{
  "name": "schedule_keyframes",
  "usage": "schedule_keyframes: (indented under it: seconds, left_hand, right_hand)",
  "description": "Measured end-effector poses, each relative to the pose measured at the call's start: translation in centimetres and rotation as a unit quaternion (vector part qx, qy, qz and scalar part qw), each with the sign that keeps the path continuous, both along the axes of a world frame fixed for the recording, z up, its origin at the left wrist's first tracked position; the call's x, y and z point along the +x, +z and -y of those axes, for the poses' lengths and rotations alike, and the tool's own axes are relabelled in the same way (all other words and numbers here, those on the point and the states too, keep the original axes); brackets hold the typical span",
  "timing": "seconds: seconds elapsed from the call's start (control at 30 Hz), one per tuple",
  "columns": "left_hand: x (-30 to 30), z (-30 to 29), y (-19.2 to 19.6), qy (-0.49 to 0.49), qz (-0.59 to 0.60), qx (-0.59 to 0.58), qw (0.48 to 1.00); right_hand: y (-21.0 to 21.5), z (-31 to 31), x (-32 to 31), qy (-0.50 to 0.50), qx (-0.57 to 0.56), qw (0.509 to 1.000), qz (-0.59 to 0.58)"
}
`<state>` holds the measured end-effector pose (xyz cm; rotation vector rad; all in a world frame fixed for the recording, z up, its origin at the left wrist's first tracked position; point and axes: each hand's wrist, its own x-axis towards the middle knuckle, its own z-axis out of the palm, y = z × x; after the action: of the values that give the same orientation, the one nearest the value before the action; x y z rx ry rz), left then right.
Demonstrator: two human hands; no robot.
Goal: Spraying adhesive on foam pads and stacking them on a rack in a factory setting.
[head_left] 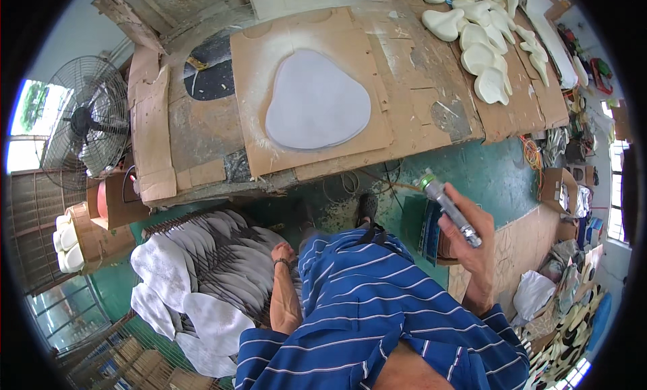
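My right hand is raised at the right and closed around a slim metal spray tool with a greenish tip that points up toward the workbench. My left hand, a dark band on its wrist, reaches down to a rack of several thin grey sheets standing on edge at my left. Its fingers are hidden against the stack, so its grip is unclear. On the bench ahead, a grey rounded-triangle sheet lies flat on a cardboard panel dusted with pale overspray.
Several cream moulded foam pads cover the bench's far right. White fluffy pieces lie beside the rack. A standing fan is at the left, a cable hangs under the bench, and boxes and bags crowd the green floor at right.
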<state>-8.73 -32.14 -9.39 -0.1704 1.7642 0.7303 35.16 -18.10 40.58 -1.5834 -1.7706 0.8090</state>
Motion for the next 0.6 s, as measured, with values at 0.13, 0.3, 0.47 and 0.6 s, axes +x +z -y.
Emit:
schedule_keyframes:
  seconds: [0.13, 0.3, 0.47, 0.6]
  left_hand:
    - [0.2, 0.6, -0.1, -0.021, -0.013, -0.056, 0.998]
    - [0.3, 0.5, 0.2, -0.011, -0.017, -0.061, 0.998]
    - [0.6, -0.7, 0.2, 0.025, -0.004, -0.022, 0.999]
    - [0.2, -1.8, -0.2, 0.083, 0.017, 0.009, 0.996]
  right_hand:
    - [0.3, 0.9, 1.5, -0.096, -0.029, 0.995, 0.009]
    - [0.8, 1.3, 1.1, -0.003, -0.086, 0.996, 0.034]
    - [1.0, -0.2, -1.6, 0.103, -0.089, 0.99, -0.043]
    - [0.7, -2.0, -2.7, 0.077, -0.012, 0.997, -0.028]
